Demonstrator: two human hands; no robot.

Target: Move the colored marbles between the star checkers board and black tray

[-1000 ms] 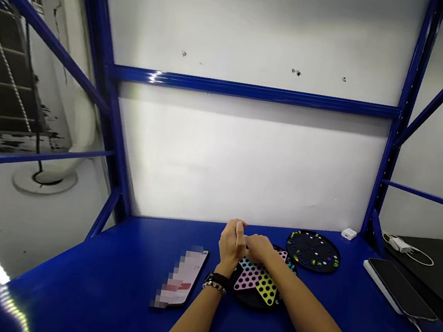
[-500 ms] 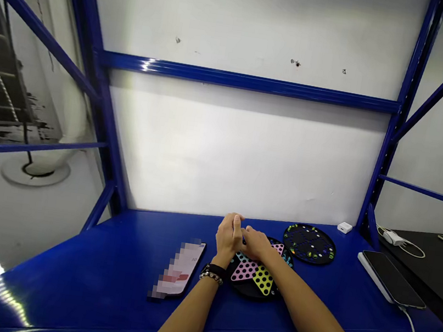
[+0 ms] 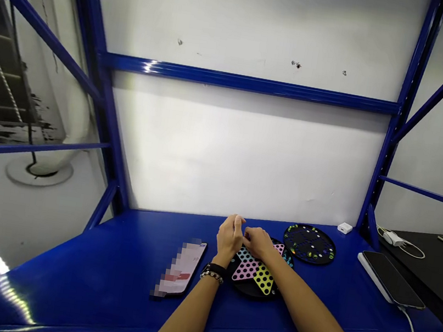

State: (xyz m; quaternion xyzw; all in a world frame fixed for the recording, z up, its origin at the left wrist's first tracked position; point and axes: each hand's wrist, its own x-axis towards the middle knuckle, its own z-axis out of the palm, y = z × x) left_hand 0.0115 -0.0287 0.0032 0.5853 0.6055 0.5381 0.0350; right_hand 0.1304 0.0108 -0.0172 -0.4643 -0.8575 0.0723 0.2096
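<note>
Right, here we are at the fingers: your left hand (image 3: 229, 239) is curled in on itself, and your right hand (image 3: 258, 242) arches just beside it, fingers bent toward that palm. Is anything pinched in there? From this angle I can't make it out, nor whether the fingertips meet. Below sits the round board (image 3: 246, 271), its pink, yellow and pale-blue patches dotted with dark holes, your right hand and forearm covering part of it. Easy now: I'd hold that left palm cupped and low, work with the fingertips alone, and raise the right wrist so the holes show. Moving out, the dark disc (image 3: 309, 244), scattered with small coloured bits, lies just behind the board to the right; steer your knuckles clear of it. And over on the left, the phone (image 3: 182, 268) rests close beside your braceleted wrist, so swing that forearm gently.
</note>
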